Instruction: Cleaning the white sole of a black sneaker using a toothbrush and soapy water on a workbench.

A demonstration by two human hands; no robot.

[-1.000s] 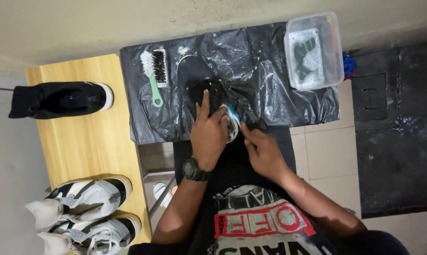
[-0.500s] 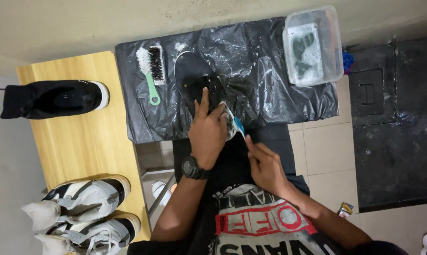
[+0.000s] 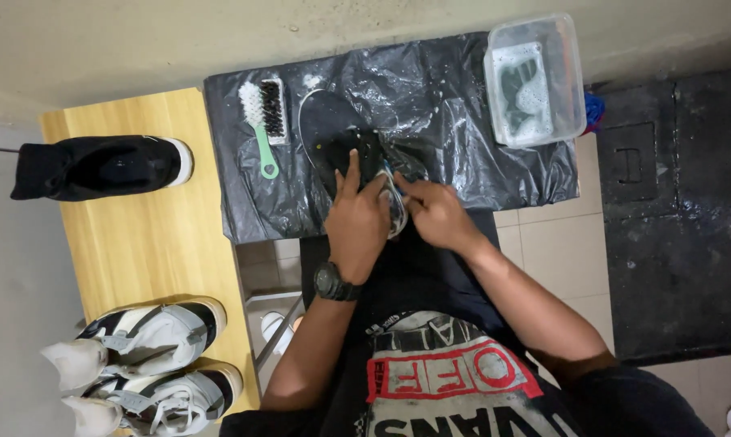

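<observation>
Domestic washing area: tiled floor (image 3: 543, 243), floor drain cover (image 3: 628, 164), wooden shelf (image 3: 139, 243) bearing sneakers (image 3: 151, 340), soapy tub (image 3: 535, 81).
</observation>
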